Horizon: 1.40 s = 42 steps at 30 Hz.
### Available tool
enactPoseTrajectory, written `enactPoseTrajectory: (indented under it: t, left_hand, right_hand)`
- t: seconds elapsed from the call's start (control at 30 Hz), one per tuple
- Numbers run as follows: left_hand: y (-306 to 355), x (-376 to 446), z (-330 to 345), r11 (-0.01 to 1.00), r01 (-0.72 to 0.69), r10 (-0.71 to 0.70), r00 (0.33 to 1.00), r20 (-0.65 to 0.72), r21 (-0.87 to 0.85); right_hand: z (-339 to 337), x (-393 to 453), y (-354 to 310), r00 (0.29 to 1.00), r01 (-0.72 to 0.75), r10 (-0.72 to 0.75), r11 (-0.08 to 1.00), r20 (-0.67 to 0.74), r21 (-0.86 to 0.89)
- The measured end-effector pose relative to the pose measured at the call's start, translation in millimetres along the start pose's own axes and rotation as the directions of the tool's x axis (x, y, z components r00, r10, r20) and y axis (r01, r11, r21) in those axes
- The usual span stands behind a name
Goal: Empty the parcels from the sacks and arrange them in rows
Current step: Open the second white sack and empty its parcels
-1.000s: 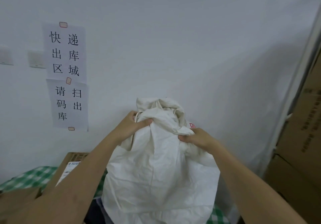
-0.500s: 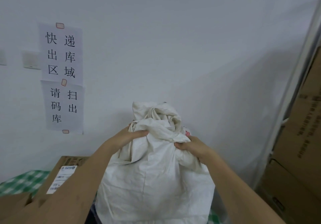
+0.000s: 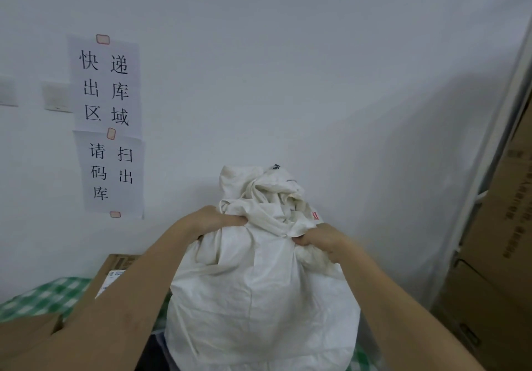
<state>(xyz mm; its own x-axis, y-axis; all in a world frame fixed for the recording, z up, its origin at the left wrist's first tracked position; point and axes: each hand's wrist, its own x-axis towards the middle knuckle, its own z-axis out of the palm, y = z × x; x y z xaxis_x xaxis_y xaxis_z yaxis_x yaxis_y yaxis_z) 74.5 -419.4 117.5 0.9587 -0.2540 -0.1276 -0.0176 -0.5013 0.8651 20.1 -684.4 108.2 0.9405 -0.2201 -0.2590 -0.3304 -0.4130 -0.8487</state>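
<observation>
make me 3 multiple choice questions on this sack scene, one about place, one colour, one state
1. Where is the cardboard box with the label, seen from the camera?
A. left of the sack
B. on top of the sack
C. hanging on the wall

2. What colour is the checked cloth under the things?
A. red and white
B. green and white
C. blue and yellow

3. What state is the sack in?
A. lying flat and empty
B. full and bunched shut at the neck
C. wide open with parcels spilling out

Answers:
1 A, the box lies behind the left forearm.
2 B, green and white squares show at lower left.
3 B, the left hand and right hand both grip the gathered neck of the bulging sack.
</observation>
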Motion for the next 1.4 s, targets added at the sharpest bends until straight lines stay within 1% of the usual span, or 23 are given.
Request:
enactPoseTrajectory:
  t: [0.03, 0.1, 0.2, 0.27, 0.33, 0.4, 0.47, 0.53, 0.6, 0.63, 0.67, 0.7, 0.77, 0.83, 0.9, 0.93, 1.0, 1.03, 1.13, 1.2, 1.27, 1.3, 1.4]
  left_hand:
    - [0, -3, -1, 1.0, 0.028, -0.027, 0.999, 0.036, -0.013]
    - [4, -5, -1, 0.999, 0.037, -0.036, 0.998, 0.049, -0.019]
    - [23, -12, 1, 0.993, -0.031, 0.033, 0.999, 0.016, -0.11]
    - [46, -12, -4, 0.97, -0.105, 0.092, 0.993, -0.07, -0.219]
    - [71, -20, -10, 0.937, -0.24, 0.204, 0.966, -0.161, -0.252]
    - [88, -23, -15, 0.908, -0.346, 0.296, 0.928, -0.226, -0.235]
    - [91, -23, -13, 0.913, -0.343, 0.298, 0.93, -0.217, -0.219]
    - [96, -29, -19, 0.929, -0.292, 0.232, 0.939, -0.254, -0.229]
    - [106, -38, -39, 0.895, -0.337, 0.237, 0.914, -0.329, -0.292]
    - [108, -41, -48, 0.88, -0.383, 0.272, 0.891, -0.364, -0.281]
    - [108, -43, -54, 0.878, -0.405, 0.292, 0.876, -0.383, -0.256]
    - [109, -43, -56, 0.884, -0.408, 0.3, 0.87, -0.392, -0.23]
    - [109, -53, -52, 0.896, -0.368, 0.237, 0.869, -0.434, -0.25]
    - [114, -56, -60, 0.838, -0.434, 0.238, 0.837, -0.493, -0.332]
    - [116, -59, -71, 0.807, -0.483, 0.258, 0.806, -0.533, -0.34]
    - [116, -59, -76, 0.819, -0.469, 0.255, 0.814, -0.522, -0.331]
    - [113, -59, -78, 0.865, -0.4, 0.226, 0.849, -0.477, -0.302]
    - [112, -60, -78, 0.88, -0.377, 0.22, 0.862, -0.456, -0.288]
    - [117, -66, -89, 0.87, -0.398, 0.232, 0.852, -0.469, -0.292]
    - [114, -68, -97, 0.884, -0.392, 0.246, 0.853, -0.46, -0.254]
    - [105, -67, -98, 0.912, -0.362, 0.244, 0.856, -0.457, -0.191]
    - [103, -69, -95, 0.921, -0.349, 0.24, 0.857, -0.456, -0.172]
    - [98, -71, -92, 0.913, -0.36, 0.246, 0.861, -0.445, -0.191]
  right_hand:
    - [6, 0, 3, 0.998, 0.039, -0.037, 0.998, -0.043, 0.041]
    - [15, -5, 2, 0.989, 0.074, -0.06, 0.992, -0.137, 0.1]
    - [12, -9, -20, 0.969, 0.077, -0.057, 0.994, -0.238, 0.073]
    - [0, -16, -44, 0.937, 0.18, -0.111, 0.966, -0.332, 0.187]
    - [-9, -17, -57, 0.897, 0.341, -0.203, 0.884, -0.393, 0.32]
    - [-10, -21, -63, 0.867, 0.42, -0.266, 0.845, -0.421, 0.331]
    - [-6, -20, -69, 0.883, 0.387, -0.272, 0.883, -0.382, 0.265]
    - [-6, -22, -86, 0.88, 0.389, -0.299, 0.899, -0.369, 0.201]
    - [-9, -27, -105, 0.832, 0.499, -0.374, 0.828, -0.41, 0.257]
    - [-7, -29, -109, 0.824, 0.523, -0.39, 0.803, -0.411, 0.286]
    - [-3, -29, -112, 0.834, 0.518, -0.39, 0.799, -0.391, 0.306]
    - [2, -32, -115, 0.856, 0.488, -0.394, 0.829, -0.335, 0.272]
    - [11, -37, -125, 0.861, 0.491, -0.435, 0.847, -0.263, 0.205]
    - [10, -47, -149, 0.807, 0.583, -0.51, 0.768, -0.296, 0.266]
    - [8, -53, -160, 0.805, 0.591, -0.507, 0.731, -0.309, 0.341]
    - [8, -52, -161, 0.818, 0.574, -0.499, 0.745, -0.286, 0.34]
    - [11, -49, -156, 0.853, 0.519, -0.484, 0.821, -0.193, 0.237]
    - [11, -48, -155, 0.859, 0.511, -0.483, 0.831, -0.172, 0.22]
    - [-3, -56, -166, 0.822, 0.569, -0.527, 0.768, -0.216, 0.292]
    - [-9, -56, -159, 0.862, 0.507, -0.483, 0.802, -0.158, 0.315]
    - [-11, -58, -147, 0.903, 0.429, -0.421, 0.88, -0.082, 0.206]
    - [-12, -59, -143, 0.911, 0.413, -0.409, 0.895, -0.056, 0.169]
    - [-15, -64, -139, 0.897, 0.442, -0.438, 0.888, -0.06, 0.129]
